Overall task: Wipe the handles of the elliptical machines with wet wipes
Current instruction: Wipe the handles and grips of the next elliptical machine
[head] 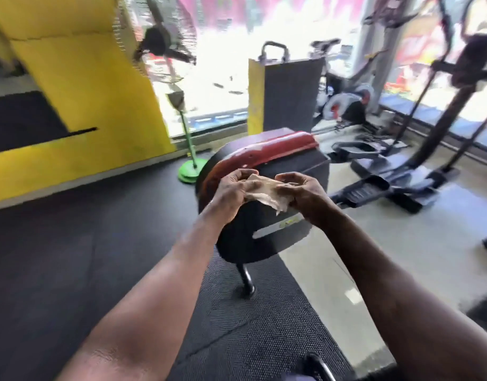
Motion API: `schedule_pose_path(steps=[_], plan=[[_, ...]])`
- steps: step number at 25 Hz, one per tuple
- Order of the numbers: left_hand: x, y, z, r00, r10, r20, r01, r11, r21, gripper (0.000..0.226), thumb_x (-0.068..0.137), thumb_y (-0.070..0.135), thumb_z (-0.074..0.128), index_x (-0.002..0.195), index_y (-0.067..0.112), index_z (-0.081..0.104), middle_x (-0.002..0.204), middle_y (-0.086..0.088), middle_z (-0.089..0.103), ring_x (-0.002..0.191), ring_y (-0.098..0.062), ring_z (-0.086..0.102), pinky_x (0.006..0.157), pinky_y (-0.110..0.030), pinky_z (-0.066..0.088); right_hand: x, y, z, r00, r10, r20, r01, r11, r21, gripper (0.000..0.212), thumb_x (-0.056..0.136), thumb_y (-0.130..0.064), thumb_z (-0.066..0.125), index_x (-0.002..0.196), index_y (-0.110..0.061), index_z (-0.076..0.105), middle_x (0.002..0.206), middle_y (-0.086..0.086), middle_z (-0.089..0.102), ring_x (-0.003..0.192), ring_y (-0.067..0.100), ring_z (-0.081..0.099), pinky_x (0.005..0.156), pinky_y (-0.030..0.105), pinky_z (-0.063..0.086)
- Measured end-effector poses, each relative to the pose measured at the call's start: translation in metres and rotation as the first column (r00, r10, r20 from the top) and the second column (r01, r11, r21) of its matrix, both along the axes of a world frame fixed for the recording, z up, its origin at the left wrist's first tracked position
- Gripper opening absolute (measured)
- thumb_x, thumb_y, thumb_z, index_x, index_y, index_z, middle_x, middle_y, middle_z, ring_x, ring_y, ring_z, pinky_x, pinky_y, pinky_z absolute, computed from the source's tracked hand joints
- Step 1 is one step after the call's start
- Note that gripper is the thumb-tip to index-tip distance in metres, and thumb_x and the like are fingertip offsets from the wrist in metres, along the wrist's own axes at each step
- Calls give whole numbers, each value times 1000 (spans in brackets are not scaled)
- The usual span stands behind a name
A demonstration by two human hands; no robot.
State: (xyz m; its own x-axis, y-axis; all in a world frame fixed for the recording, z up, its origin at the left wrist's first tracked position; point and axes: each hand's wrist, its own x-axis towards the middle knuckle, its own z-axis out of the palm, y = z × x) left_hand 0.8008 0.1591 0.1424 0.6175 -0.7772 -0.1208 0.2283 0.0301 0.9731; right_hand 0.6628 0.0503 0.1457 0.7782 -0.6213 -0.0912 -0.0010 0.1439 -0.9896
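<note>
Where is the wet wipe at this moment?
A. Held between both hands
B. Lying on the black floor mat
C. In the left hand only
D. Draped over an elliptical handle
A: the wet wipe is stretched between the left hand and the right hand, both gripping it in front of the machine housing.

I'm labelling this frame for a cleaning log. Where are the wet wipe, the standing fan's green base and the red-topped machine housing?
wet wipe [267,192]: head view, on the stretched middle between the hands.
green base [191,171]: head view, on its round foot.
machine housing [267,151]: head view, on the red top strip.
</note>
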Motion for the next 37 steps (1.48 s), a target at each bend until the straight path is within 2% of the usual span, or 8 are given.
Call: schedule_pose_path(steps=[4, 8, 12, 16, 22, 30, 34, 37], plan=[[-4, -136, -8, 958, -286, -11, 286, 957, 37, 38, 84, 2, 69, 119, 12, 58, 94, -2, 65, 73, -10, 62, 61, -22, 51, -20, -96, -6, 938, -345, 38, 344, 938, 40, 22, 82, 5, 66, 98, -10, 63, 75, 0, 69, 57, 7, 63, 52, 20, 51], [-17, -253, -11, 860, -499, 102, 496, 867, 59, 43, 81, -8, 68, 119, 11, 59, 104, -9, 66, 83, -16, 66, 64, -22, 55, -47, -189, -21, 897, -442, 5, 441, 896, 59, 14, 86, -2, 64, 91, -16, 64, 79, 2, 67, 63, 11, 61, 57, 23, 52], [-53, -403, -7, 807, -589, 37, 586, 807, 71, 15, 87, 8, 65, 100, 13, 59, 86, -9, 58, 65, -14, 59, 55, -21, 52, -80, -314, -20, 809, -587, 27, 585, 809, 56, 19, 84, 3, 65, 91, -14, 61, 81, 5, 64, 61, 13, 61, 55, 24, 50], [-111, -530, 0, 612, -781, -123, 790, 594, 153, 5, 88, 11, 59, 90, 14, 63, 70, -2, 53, 58, -9, 50, 48, -17, 46, -123, -429, -1, 653, -754, 70, 751, 657, 74, 24, 84, 5, 65, 102, -11, 60, 71, 1, 68, 52, 11, 62, 54, 23, 51], [-181, -702, 13, 573, -819, -34, 819, 573, -8, 26, 63, 3, 71, 89, 9, 70, 90, -19, 57, 73, -22, 50, 66, -32, 39, -192, -567, 19, 568, -821, 63, 814, 571, 108, 12, 85, 4, 60, 87, -5, 66, 62, 3, 67, 49, 11, 61, 51, 24, 51], [-252, -936, 70, 443, -896, -23, 887, 442, -132, 25, 86, -4, 47, 82, 11, 67, 90, -5, 65, 77, -14, 60, 58, -14, 46, -254, -772, 48, 296, -914, 277, 904, 362, 228, 57, 81, 23, 28, 57, -10, 68, 54, 4, 62, 45, 10, 54, 43, 17, 44], [-310, -1025, 98, 265, -961, -80, 964, 265, 14, 18, 87, 30, 64, 96, 15, 68, 95, -10, 65, 76, -17, 64, 62, -23, 54, -305, -860, 71, 124, -965, 231, 990, 136, 39, 49, 78, 20, 35, 57, -13, 63, 50, -1, 59, 49, 13, 54, 54, 25, 44], [-358, -1080, 110, 179, -982, 62, 984, 178, -12, 5, 90, 16, 64, 88, 13, 66, 73, -1, 66, 60, -8, 61, 50, -17, 49, -342, -910, 91, 86, -971, 221, 995, 75, -61, 40, 79, 18, 34, 70, -8, 64, 48, -5, 60, 48, 8, 57, 55, 24, 46]])
